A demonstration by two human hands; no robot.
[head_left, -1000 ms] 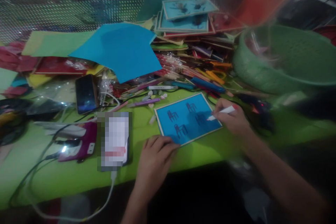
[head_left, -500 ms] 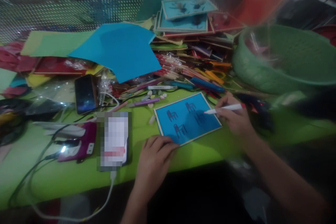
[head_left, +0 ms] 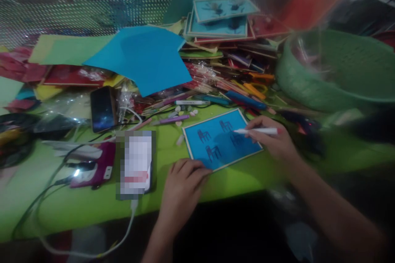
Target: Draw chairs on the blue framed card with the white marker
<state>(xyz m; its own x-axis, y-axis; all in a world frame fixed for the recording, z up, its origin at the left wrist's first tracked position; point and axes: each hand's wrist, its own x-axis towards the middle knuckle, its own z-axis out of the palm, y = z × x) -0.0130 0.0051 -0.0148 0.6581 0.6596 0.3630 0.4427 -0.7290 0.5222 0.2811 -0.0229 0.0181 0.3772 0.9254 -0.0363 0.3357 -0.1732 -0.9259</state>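
A blue card (head_left: 200,154) with a pale border lies tilted on the green tabletop, carrying several small chair-like drawings in dark ink. At its lower left edge, my left hand (head_left: 184,183) has its fingers curled and closed over the border, holding it down. My right hand (head_left: 273,139) is pinched round a white marker (head_left: 262,130) with a red end, above the card's right side. The marker's tip points left, near the two right-hand drawings; whether it touches the card I cannot tell. My fingers and their shadow partly cover the lower right drawing.
Left of the card lie a phone with a blurred-out screen (head_left: 137,164), a magenta case (head_left: 106,164) and cables. Behind are a dark phone (head_left: 102,109), thin sticks, orange scissors (head_left: 256,90), blue paper (head_left: 138,59) and stacked framed cards (head_left: 226,10). A green basket (head_left: 339,86) stands right.
My right hand has shifted the marker tip slightly left and up, from the lower right drawing. My left hand stays on the card's edge. The whole view has moved slightly.
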